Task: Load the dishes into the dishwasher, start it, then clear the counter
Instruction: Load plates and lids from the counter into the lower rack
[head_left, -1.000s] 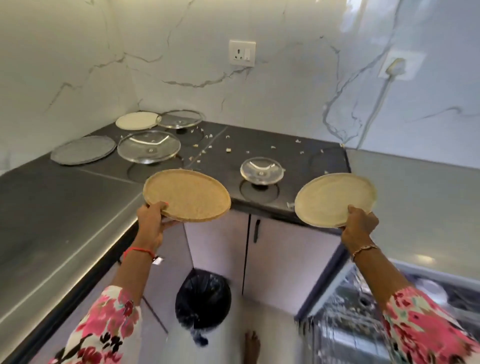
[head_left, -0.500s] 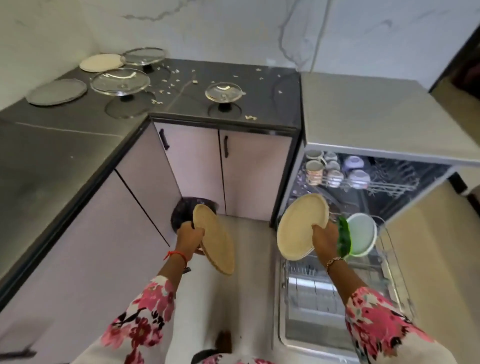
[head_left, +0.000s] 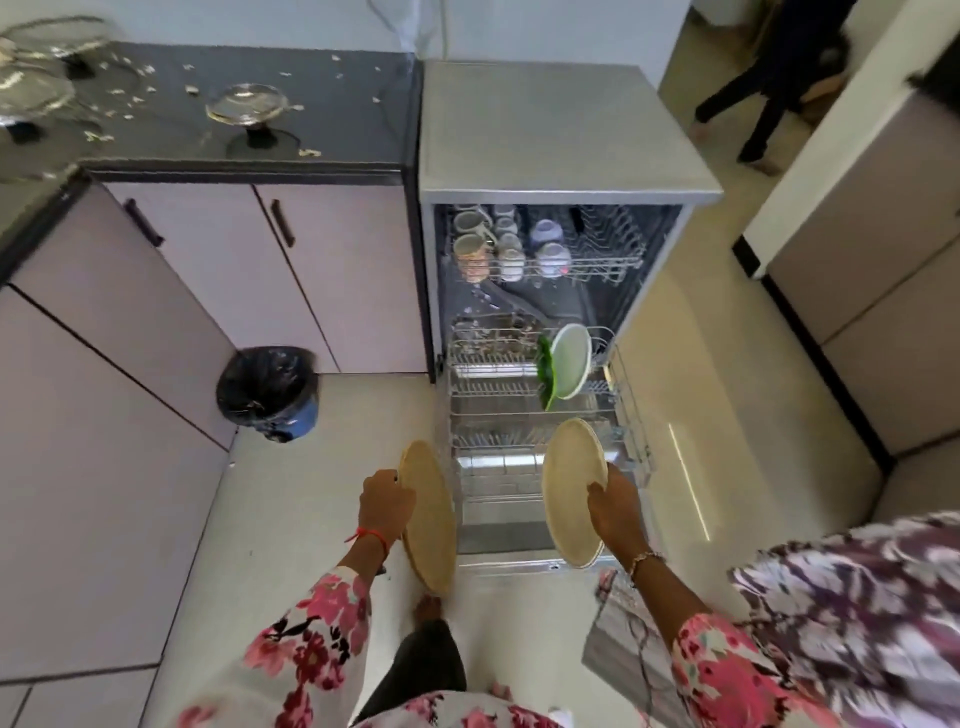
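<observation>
Bin (head_left: 270, 392) with black liner on floor (head_left: 311, 493) beside pink cupboard doors (head_left: 332, 270); blurred person (head_left: 769, 88) top right, possibly mid-step.

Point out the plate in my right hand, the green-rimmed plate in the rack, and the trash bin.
Beige plate on the right (head_left: 570, 491): head view, centre of its face.
Green-rimmed plate (head_left: 571, 361): head view, its pale inner face.
Trash bin (head_left: 265, 382): head view, black liner.

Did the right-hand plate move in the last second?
Yes. The right hand has carried its plate from the counter edge down over the dishwasher's lower rack.
</observation>
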